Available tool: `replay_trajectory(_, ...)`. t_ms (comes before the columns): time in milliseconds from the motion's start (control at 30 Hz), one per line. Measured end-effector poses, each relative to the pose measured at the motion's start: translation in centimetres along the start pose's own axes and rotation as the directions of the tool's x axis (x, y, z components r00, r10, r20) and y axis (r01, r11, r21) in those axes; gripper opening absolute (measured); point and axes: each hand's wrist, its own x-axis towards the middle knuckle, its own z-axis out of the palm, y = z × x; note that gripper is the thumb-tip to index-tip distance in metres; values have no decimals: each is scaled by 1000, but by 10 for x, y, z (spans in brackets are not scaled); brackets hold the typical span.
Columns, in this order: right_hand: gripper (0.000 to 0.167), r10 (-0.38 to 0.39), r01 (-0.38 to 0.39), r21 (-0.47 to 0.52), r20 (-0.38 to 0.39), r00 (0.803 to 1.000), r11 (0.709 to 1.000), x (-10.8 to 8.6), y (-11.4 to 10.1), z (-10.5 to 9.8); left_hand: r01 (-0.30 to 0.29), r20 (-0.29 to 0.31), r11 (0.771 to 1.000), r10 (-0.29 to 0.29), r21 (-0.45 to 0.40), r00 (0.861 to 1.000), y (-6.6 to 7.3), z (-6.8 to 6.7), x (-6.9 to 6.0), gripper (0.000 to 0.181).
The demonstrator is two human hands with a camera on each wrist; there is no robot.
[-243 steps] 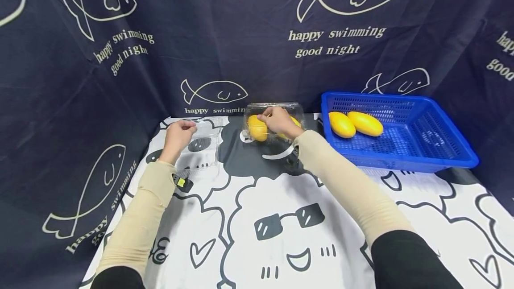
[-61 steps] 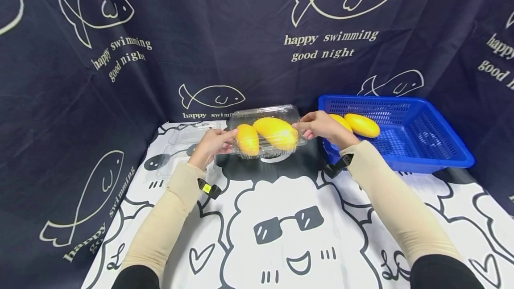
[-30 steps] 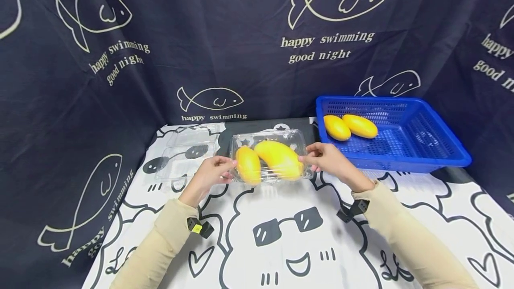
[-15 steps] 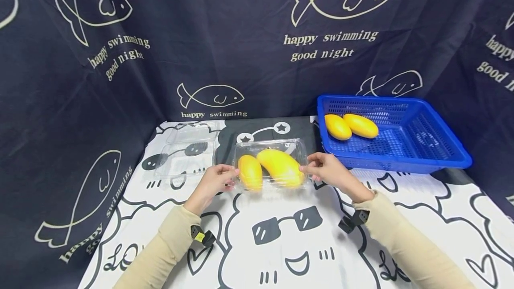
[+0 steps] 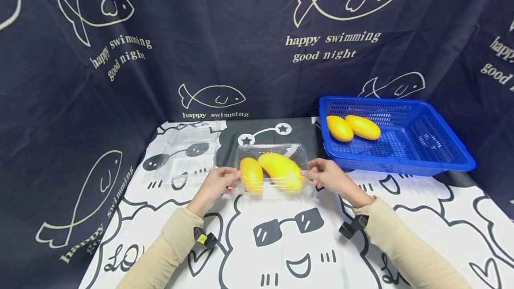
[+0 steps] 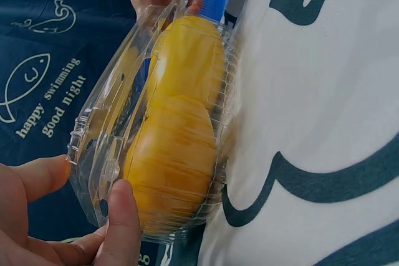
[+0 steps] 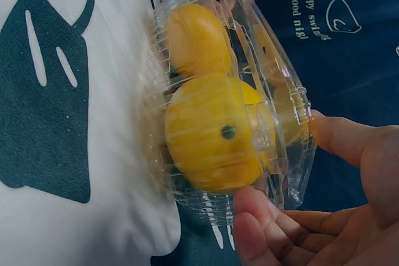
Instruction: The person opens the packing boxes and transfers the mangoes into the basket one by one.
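The left hand (image 5: 217, 183) and right hand (image 5: 331, 176) each pinch 1 end of the clear container (image 5: 250, 150) between thumb and fingers, with the container positioned on the patterned tablecloth (image 5: 341, 253), enclosing 2 yellow fruits (image 5: 281, 167), left of the blue basket (image 5: 401, 164) that holds 2 loose fruits (image 5: 362, 127).

- The place is looking like a small staged recording booth; navy curtains (image 5: 257, 68) are enclosing the left, back and right of the head view.
- Pale printed fish (image 5: 349, 1) and "happy swimming good night" lettering (image 5: 333, 38) are decorating them, upper left to upper right.
- A white cartoon-printed cloth (image 5: 281, 253) is lying flat across the lower frame.
- Black wrist cameras (image 5: 210, 240) are showing either side of lower center.
- The curtains are hiding the surrounding room.
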Motion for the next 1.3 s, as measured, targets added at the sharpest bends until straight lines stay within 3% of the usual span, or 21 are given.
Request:
replay_trajectory(300,61,-8,8,2,3,1000,1000,2,5,2,-14,-2,1000,14,-8,1000,-3,2,-5,42)
replay_trajectory(667,62,-14,14,4,13,1000,1000,1,3,-1,-22,1,999,22,-32,1000,-1,4,-1,43)
replay_trajectory(1300,62,-17,17,2,-10,1000,1000,-1,5,2,21,4,996,-21,-92,1000,-5,5,-3,44)
